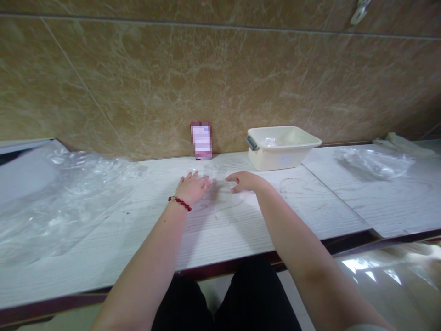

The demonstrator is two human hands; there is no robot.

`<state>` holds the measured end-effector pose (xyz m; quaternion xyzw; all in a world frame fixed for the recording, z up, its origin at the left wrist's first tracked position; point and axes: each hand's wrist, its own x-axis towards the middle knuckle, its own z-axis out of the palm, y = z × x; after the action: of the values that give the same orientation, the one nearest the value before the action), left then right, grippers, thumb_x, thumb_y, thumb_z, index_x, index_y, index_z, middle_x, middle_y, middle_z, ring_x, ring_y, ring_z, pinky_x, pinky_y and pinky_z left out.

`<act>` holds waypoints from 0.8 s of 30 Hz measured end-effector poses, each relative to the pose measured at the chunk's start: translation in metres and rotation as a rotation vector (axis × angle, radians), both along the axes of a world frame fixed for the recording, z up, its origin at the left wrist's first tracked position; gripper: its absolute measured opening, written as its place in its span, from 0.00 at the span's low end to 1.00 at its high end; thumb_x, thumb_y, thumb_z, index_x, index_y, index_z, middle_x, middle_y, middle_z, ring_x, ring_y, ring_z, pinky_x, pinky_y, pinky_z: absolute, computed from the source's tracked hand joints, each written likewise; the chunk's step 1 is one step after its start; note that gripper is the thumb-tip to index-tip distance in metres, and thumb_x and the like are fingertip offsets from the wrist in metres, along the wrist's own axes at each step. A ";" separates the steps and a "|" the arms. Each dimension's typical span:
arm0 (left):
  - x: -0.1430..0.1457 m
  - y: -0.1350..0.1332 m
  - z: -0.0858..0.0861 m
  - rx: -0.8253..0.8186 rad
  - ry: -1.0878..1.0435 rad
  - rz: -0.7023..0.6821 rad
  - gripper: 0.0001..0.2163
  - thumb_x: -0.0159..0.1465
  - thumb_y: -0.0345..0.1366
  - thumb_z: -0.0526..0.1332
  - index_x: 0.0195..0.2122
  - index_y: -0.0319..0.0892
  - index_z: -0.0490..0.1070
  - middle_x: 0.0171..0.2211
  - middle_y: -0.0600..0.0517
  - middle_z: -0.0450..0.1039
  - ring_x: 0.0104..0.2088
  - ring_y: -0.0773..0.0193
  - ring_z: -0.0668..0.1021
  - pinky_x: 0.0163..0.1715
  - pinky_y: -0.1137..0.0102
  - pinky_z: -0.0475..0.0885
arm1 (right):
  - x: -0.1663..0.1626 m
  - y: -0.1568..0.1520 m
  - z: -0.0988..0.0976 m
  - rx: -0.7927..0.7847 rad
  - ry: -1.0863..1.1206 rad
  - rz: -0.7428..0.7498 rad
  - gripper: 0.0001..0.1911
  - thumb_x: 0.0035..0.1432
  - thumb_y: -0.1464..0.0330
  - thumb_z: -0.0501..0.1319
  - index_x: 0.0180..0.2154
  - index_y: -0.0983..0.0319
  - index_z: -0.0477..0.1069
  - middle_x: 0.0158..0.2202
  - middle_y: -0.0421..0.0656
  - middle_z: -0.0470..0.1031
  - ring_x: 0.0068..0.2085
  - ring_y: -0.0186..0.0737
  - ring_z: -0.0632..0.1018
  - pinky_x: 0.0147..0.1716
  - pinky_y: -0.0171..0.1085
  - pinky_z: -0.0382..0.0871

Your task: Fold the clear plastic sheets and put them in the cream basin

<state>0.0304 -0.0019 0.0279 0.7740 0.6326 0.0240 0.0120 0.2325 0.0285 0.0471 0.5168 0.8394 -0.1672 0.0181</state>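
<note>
My left hand (191, 187), with a red bead bracelet on the wrist, lies palm down on the white table (241, 234), fingers stretched out and slightly spread. My right hand (245, 182) rests palm down a short way to its right, fingers loosely bent, tips on the surface. A thin clear plastic film (220, 202) lies faintly visible between and under both hands. Neither hand grips anything that I can make out.
A cream plastic tub (283, 147) stands at the back against the brown tiled wall, with a small blurred card (201, 140) to its left. Crumpled clear plastic (62, 202) covers the table's left; another clear bag (375, 163) lies at right.
</note>
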 end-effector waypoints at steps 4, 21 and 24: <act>-0.005 -0.001 0.007 0.122 -0.013 0.133 0.22 0.61 0.47 0.36 0.48 0.51 0.62 0.53 0.47 0.58 0.52 0.54 0.62 0.48 0.56 0.56 | 0.001 0.001 0.000 0.024 0.010 -0.032 0.29 0.42 0.65 0.61 0.49 0.56 0.62 0.41 0.41 0.70 0.38 0.36 0.72 0.35 0.30 0.62; -0.051 -0.035 0.048 0.438 -0.374 -0.072 0.15 0.59 0.41 0.47 0.36 0.41 0.71 0.37 0.49 0.72 0.39 0.63 0.72 0.42 0.69 0.65 | 0.009 -0.021 0.008 0.449 0.283 -0.053 0.13 0.54 0.68 0.51 0.39 0.61 0.70 0.36 0.46 0.69 0.38 0.36 0.69 0.42 0.35 0.60; -0.062 -0.065 0.038 0.239 -0.333 -0.260 0.14 0.58 0.42 0.50 0.33 0.43 0.72 0.35 0.51 0.73 0.37 0.64 0.72 0.41 0.70 0.66 | 0.020 -0.054 0.007 0.469 0.272 0.102 0.12 0.55 0.68 0.51 0.38 0.60 0.70 0.36 0.45 0.68 0.38 0.36 0.68 0.41 0.37 0.60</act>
<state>-0.0319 -0.0672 0.0655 0.8303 0.5096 0.2241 0.0273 0.2521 -0.0251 0.0545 0.4367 0.8749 -0.0352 -0.2063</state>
